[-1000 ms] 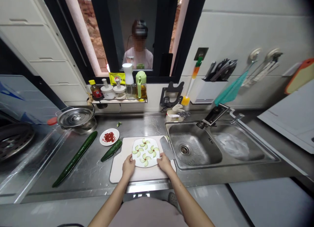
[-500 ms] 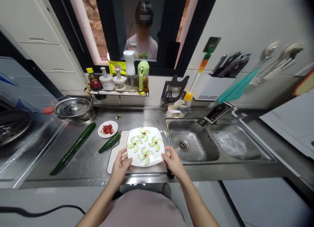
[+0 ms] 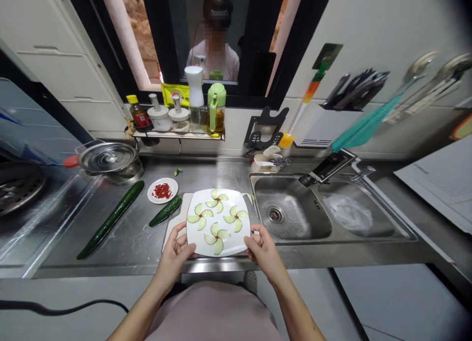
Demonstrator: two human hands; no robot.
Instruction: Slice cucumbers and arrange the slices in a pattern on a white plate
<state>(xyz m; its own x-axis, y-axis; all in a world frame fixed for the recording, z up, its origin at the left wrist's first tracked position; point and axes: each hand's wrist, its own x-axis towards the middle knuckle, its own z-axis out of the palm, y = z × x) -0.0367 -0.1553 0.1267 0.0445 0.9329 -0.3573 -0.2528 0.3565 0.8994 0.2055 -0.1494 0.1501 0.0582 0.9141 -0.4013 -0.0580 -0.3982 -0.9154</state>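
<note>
Our left hand [image 3: 175, 250] and right hand [image 3: 263, 250] pinch a white plate [image 3: 238, 242] from its two near corners, each closed to little more than the thickness of the rim: the thumbs lie on top at the edge, while the other fingers curl at the sides and partly disappear underneath. Between our hands the plate carries four pinwheels of pale green cucumber slices [image 3: 238, 225], each with red bits [image 3: 217, 238] at its centre. We have it over the cutting board [image 3: 175, 220], most of which it hides; a corner shows just past our left fingers.

Beyond our left hand, near the plate's left edge, lies a short cucumber piece [image 3: 165, 211]. Farther past it sits a small dish [image 3: 152, 189] of chopped red pieces [image 3: 162, 190], with a small green scrap [image 3: 177, 172] behind. Well to the left of our grip, a long cucumber [image 3: 111, 219] slants across the steel counter [image 3: 129, 252] toward a lidded pot [image 3: 110, 159].

To the right of our right hand is the sink [image 3: 298, 228], a clear plastic bag [image 3: 348, 212] in its farther basin. Straight ahead, well beyond the plate, a rack [image 3: 177, 134] holds bottles and jars below the window.
</note>
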